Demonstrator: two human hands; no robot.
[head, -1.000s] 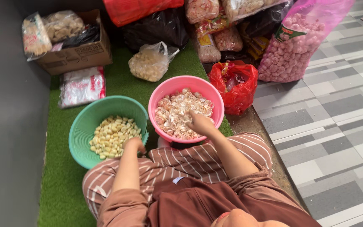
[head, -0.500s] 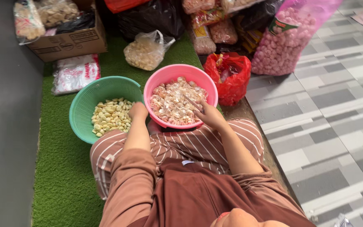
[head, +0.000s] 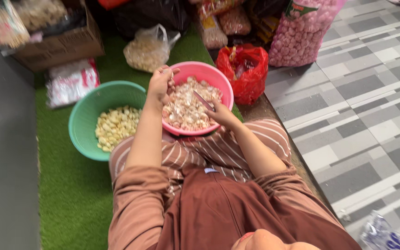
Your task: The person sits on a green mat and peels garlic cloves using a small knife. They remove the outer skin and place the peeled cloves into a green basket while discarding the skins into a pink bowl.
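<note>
Fingers point(head: 163, 76) blur, hiding what left hand point(head: 159, 85) grips.

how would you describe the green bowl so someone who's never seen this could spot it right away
Start at the strip of green turf mat along the left of the tiled floor. Two round plastic bowls sit there in front of the seated person. The green bowl is the left one, holding pale yellowish peeled cloves, while the pink bowl beside it holds papery unpeeled pieces.

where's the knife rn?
Head view, centre: the knife is in the right hand, blade angled up-left over the pink bowl, with the left hand across the bowl from it.
</note>
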